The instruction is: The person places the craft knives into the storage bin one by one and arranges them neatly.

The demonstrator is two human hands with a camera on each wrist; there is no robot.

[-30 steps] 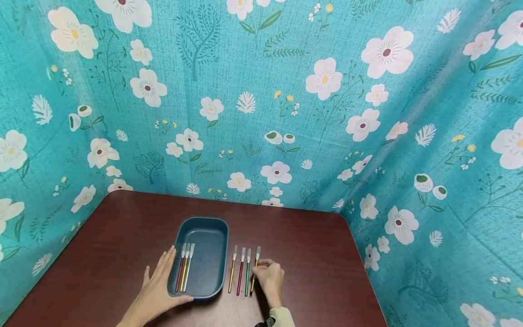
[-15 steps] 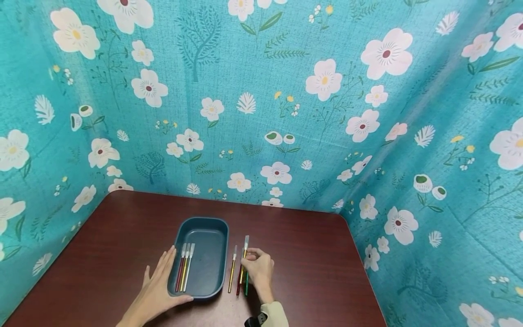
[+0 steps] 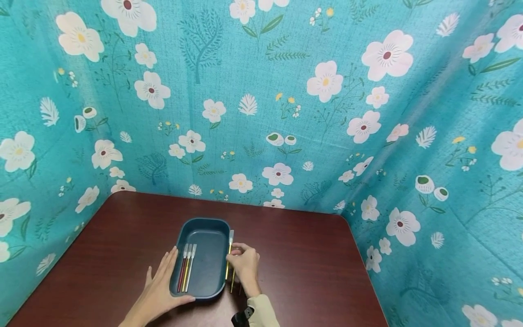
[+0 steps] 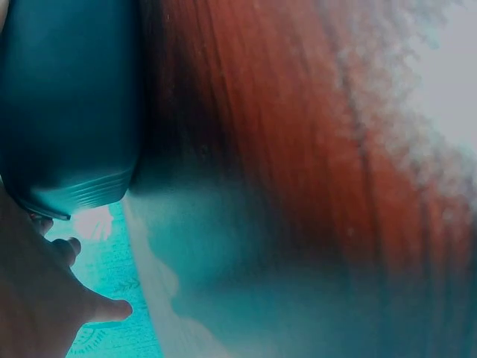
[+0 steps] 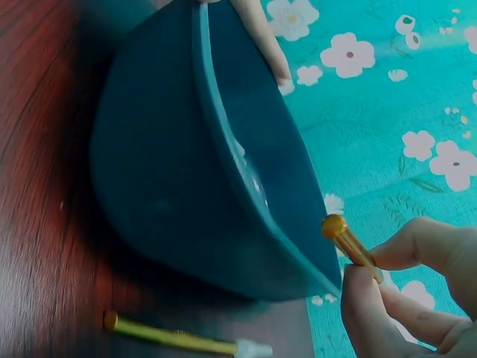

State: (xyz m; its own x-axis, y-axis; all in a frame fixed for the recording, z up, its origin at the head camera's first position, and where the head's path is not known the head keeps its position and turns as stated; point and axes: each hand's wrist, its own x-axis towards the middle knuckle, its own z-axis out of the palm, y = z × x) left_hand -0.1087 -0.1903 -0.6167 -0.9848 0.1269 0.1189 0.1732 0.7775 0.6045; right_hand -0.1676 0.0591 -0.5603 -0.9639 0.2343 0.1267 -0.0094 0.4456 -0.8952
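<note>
My right hand (image 3: 246,268) pinches a slim gold pen-like tool with a clear cap (image 5: 349,242) between thumb and fingers, beside the right rim of a dark blue tray (image 3: 210,263). Spread along the tray's left side is my left hand (image 3: 157,290), its fingers straight on the rim and its thumb at the front edge. Inside the tray lie a red (image 3: 181,274), a gold (image 3: 185,274) and a silver capped tool (image 3: 190,272), side by side. Another gold tool (image 5: 179,339) lies on the table right of the tray. My right hand hides most of the others there.
The tray stands on a dark reddish-brown table (image 3: 302,259). A teal flowered curtain (image 3: 253,81) hangs behind the table and along its sides. A dark device (image 3: 242,316) sits at my right wrist, by a pale sleeve (image 3: 263,313).
My right hand has lifted the rightmost gold tool off the table and carried it left, over the other tools, to the tray's right rim. My left hand has stayed on the tray.
</note>
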